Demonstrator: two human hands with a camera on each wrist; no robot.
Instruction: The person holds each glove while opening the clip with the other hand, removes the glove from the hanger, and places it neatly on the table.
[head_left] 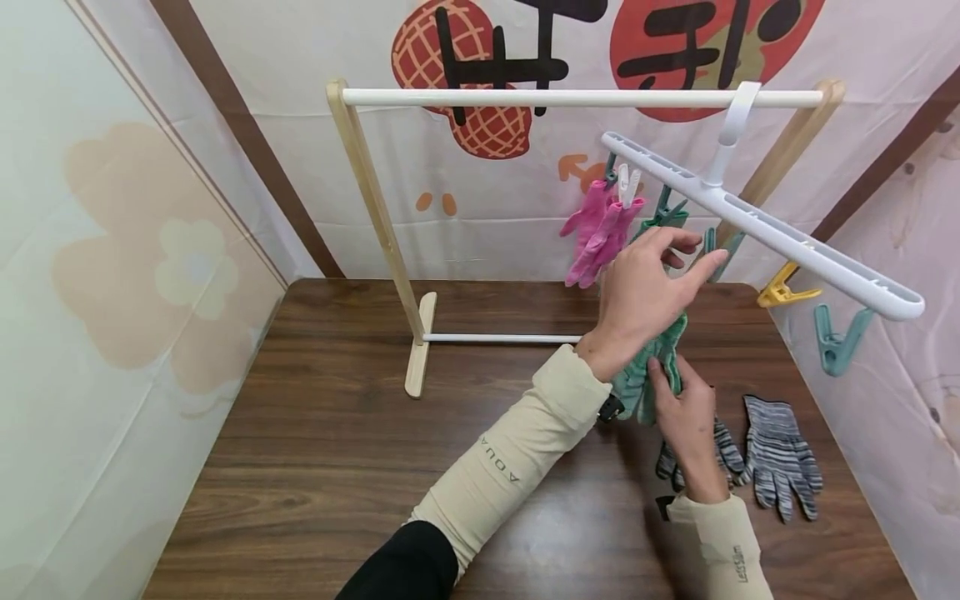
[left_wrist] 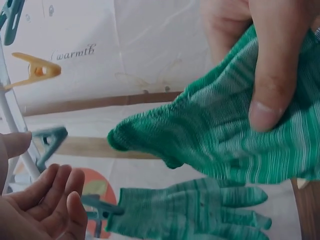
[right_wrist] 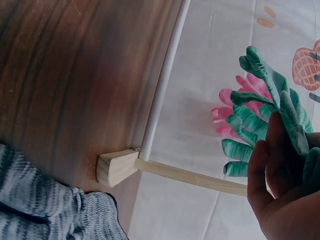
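My right hand (head_left: 686, 417) pinches a green striped knit glove (left_wrist: 225, 120) between thumb and fingers, below the white hanger (head_left: 795, 233). Higher up, my left hand (head_left: 641, 283) has its thumb and fingers spread beside a teal clothespin (left_wrist: 52, 140) on the hanger. In the left wrist view the thumb tip overlaps the end of that clothespin, and the other fingers are loosely bent. A second green glove (left_wrist: 195, 207) hangs by its cuff from another teal clothespin (left_wrist: 100, 207). Behind it hang pink gloves (head_left: 603, 229), one with a white clothespin (head_left: 628, 185) at its cuff.
The hanger hooks over the white top bar (head_left: 525, 98) of a wooden-legged rack. A yellow clothespin (head_left: 783, 287) and another teal clothespin (head_left: 840, 342) hang at its near end. Grey striped gloves (head_left: 780, 450) lie on the brown table (head_left: 315, 475), right of my right hand.
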